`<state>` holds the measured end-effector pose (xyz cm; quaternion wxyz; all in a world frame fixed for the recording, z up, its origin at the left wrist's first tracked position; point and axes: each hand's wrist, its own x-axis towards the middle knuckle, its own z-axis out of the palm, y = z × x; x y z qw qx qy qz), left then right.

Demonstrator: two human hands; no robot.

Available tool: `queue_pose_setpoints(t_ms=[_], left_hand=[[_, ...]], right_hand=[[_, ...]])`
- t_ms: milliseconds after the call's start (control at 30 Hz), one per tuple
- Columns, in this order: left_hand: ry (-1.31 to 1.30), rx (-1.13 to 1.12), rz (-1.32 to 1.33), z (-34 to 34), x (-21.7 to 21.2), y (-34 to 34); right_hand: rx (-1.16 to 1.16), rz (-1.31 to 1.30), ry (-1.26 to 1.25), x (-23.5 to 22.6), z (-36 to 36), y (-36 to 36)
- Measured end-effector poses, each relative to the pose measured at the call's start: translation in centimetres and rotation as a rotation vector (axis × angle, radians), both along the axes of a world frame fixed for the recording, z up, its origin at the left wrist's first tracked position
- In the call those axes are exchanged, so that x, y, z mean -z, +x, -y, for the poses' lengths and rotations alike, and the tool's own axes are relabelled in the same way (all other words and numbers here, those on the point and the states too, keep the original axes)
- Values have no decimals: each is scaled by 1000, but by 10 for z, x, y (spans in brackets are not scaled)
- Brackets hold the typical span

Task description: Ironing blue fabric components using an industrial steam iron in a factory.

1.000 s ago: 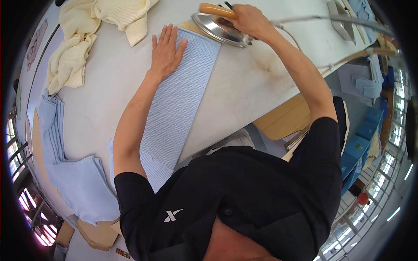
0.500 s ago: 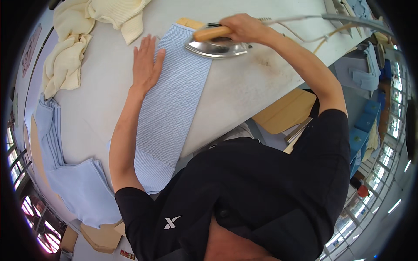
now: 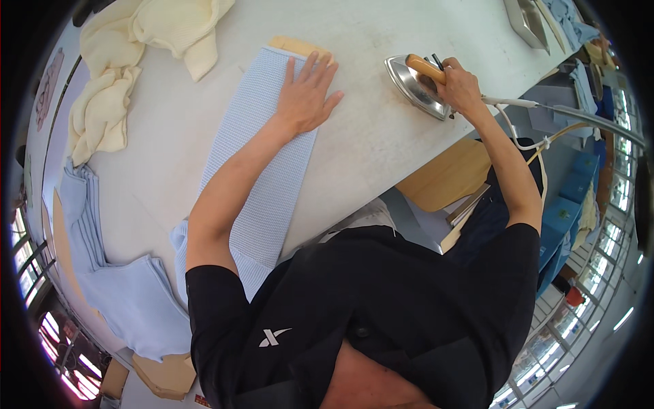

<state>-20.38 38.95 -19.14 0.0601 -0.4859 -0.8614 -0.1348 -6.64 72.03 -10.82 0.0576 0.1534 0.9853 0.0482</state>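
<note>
A long light blue knitted piece [image 3: 255, 163], shaped like a sleeve, lies on the white table. Pale wood of a board [image 3: 293, 46] sticks out at its far end. My left hand [image 3: 306, 99] rests palm down on the knit near that end, fingers stretched and slightly spread, the tips by the board. To the right, my right hand [image 3: 462, 87] is wrapped round the wooden handle of a silver iron [image 3: 417, 88], off to the side of the knit. Whether the iron's sole touches the table I cannot tell. My left forearm hides part of the knit.
Cream knitted garments [image 3: 109, 102] lie at the far left. Nearer on that side is a stack of folded light blue knits [image 3: 136, 293]. A metal tray [image 3: 528, 24] sits at the far right. The iron's hose and cable [image 3: 538, 105] run right. Beyond the table edge is a wooden stool top [image 3: 443, 177].
The iron has moved off the knit to the right with my right hand. My left hand has shifted from beside the knit onto its far end.
</note>
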Motion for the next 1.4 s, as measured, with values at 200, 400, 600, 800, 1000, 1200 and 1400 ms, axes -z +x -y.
queue_pose_setpoints(t_ms=[200,400,600,800,1000,1200,1400], left_hand=[[-27,-15,147,-11,-12,-47],[-123,72,243,-25,-12,-49],[-25,98,229,-15,-7,-38],[32,-27,116,57,-8,-2],[-54,-59,217,57,-7,-14],[-20,-201,122,68,-6,-49],[206,-346,378,87,-22,-62]], right_hand=[[-89,-138,-37,18,-8,-8],[-92,-120,-30,20,2,-21],[-108,-185,-90,15,9,-16],[-151,-205,-201,16,9,-24],[-175,-167,-215,3,29,-51],[-267,-200,-268,-7,72,-87],[-344,-125,-273,-14,142,-156]])
